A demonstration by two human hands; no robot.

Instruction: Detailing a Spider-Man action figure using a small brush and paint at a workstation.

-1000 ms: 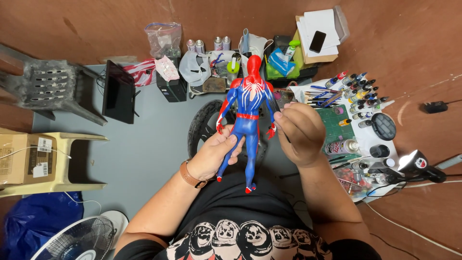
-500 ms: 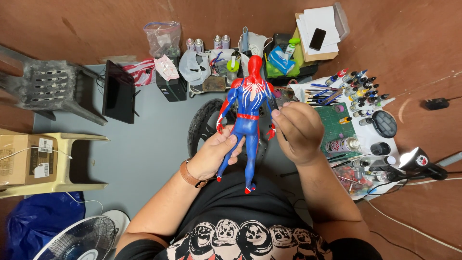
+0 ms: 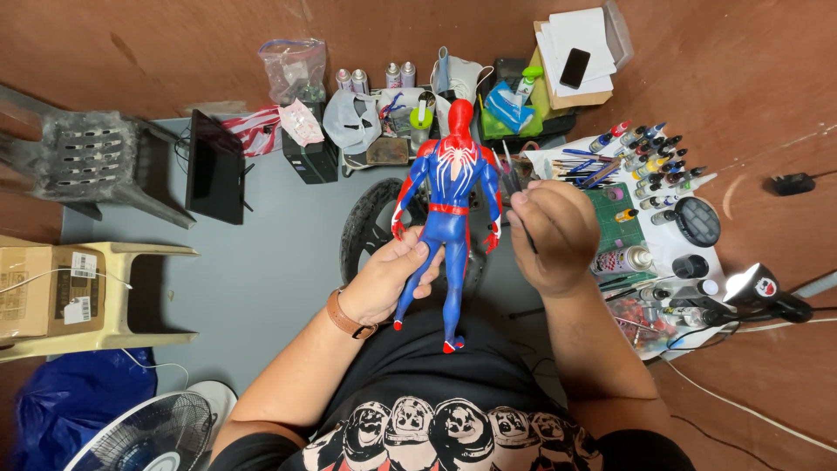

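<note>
My left hand (image 3: 384, 279) clasps the red-and-blue plastic action figure (image 3: 447, 218) by its legs, above my lap; my right hand (image 3: 554, 231) pinches thin brushes (image 3: 510, 179) beside its shoulder. A twitch could smear paint, I judge.

Figure (image 3: 449, 201) red-blue, white spider emblem on back; cutting mat (image 3: 615, 218) green; watch strap (image 3: 347, 316) brown.

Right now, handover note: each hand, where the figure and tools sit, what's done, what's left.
Left hand: grip around the legs of the red-and-blue figure, held upright, back toward the camera.
Right hand: pinching a thin brush, tip beside the figure's right arm; contact unclear.
Paint bottles and green cutting mat on the white tray to the right.
Done: figure looks fully coloured on this side.
Left: cannot tell; the front is hidden.
</note>
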